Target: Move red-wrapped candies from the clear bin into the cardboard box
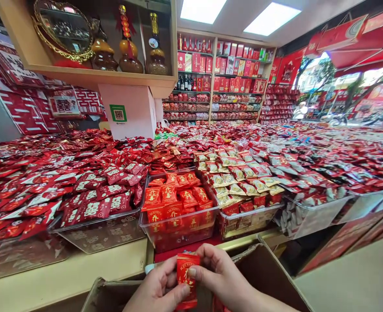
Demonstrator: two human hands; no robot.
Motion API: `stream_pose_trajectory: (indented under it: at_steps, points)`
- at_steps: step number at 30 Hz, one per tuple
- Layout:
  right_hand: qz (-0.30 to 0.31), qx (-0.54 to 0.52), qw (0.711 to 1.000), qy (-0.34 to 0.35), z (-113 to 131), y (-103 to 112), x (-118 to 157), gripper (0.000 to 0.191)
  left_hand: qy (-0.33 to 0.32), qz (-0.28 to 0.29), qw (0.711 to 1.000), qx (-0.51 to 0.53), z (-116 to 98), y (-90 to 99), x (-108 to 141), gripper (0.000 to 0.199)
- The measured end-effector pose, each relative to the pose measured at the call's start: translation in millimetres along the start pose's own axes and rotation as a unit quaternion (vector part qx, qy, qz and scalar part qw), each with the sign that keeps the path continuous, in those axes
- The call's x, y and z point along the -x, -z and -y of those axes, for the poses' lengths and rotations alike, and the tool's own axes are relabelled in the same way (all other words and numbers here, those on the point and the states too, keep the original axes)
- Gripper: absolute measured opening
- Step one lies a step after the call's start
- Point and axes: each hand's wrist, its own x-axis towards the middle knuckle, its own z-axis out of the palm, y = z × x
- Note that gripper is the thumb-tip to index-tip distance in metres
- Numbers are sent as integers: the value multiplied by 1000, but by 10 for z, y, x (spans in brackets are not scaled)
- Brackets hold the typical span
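One red packet with gold lettering (187, 281) is pinched between my two hands, upright, above an open cardboard box (266, 277). My left hand (161, 287) grips its left side, thumb on the lower front. The right side is held by my right hand (220, 275), with the thumb across the upper front. Just beyond my hands stands a clear plastic bin (180, 232) of matching red packets (168, 195), the front ones standing in rows. Part of another red item shows inside the box below my right hand.
Bins of dark red packets (94, 207) stand to the left, and cream-and-red packets (240, 175) to the right. A white pillar with a QR code (129, 112) rises behind, below a display cabinet (107, 71). Stocked shelves (212, 78) line the back wall.
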Motion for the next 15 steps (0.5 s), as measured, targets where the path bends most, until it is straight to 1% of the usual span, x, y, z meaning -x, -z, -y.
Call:
stream_pose_trajectory:
  at_steps: [2,6,8,10,12,13,15]
  points:
    - [-5,14,1000,16,5,17,-9,23,-10,-13,1000,11,11,3,-25,32]
    - [0,39,998,44,37,16,0,46,-16,-39,999,3,1,29,-42,34]
    - [0,79,996,46,50,8,29,51,-16,-43,999,0,-5,37,-43,34]
    - [-6,149,987,61,61,7,70,50,-9,-48,999,0,-1,41,-48,36]
    - [-2,255,961,107,69,19,106,48,-5,-53,999,7,15,41,-59,41]
    - [6,312,939,141,72,30,117,48,-7,-58,998,14,24,40,-65,43]
    - [29,420,883,208,70,58,118,46,-12,-64,997,32,43,41,-73,45]
